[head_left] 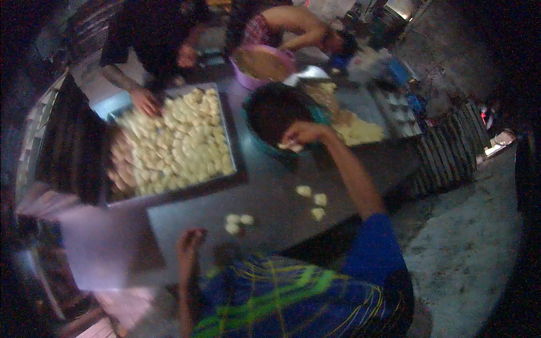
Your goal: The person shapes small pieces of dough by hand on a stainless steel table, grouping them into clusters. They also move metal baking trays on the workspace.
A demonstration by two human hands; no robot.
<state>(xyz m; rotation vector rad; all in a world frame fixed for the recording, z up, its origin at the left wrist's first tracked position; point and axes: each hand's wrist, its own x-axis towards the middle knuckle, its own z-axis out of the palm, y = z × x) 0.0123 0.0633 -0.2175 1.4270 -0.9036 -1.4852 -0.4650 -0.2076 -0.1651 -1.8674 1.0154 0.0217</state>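
My right hand point(304, 134) is closed at the near rim of a teal basin point(264, 145), its fingers pinched on a small pale piece of dough point(292, 148). A rounded dark mass point(277, 110) fills the basin. My left hand point(190, 243) is low over the near left of the metal table, fingers curled together; blur hides whatever they hold. Close to it, on the table, sits a cluster of small pale dough lumps point(233, 228). Another cluster of dough lumps point(318, 199) rests farther right, below my right forearm.
A large tray point(235, 147) packed with rounded dough pieces stands at left. A co-worker's hand point(145, 102) touches its far side. A purple basin point(246, 78) stands behind, near another person bending over point(298, 25). Flattened pale dough point(358, 129) lies at far right.
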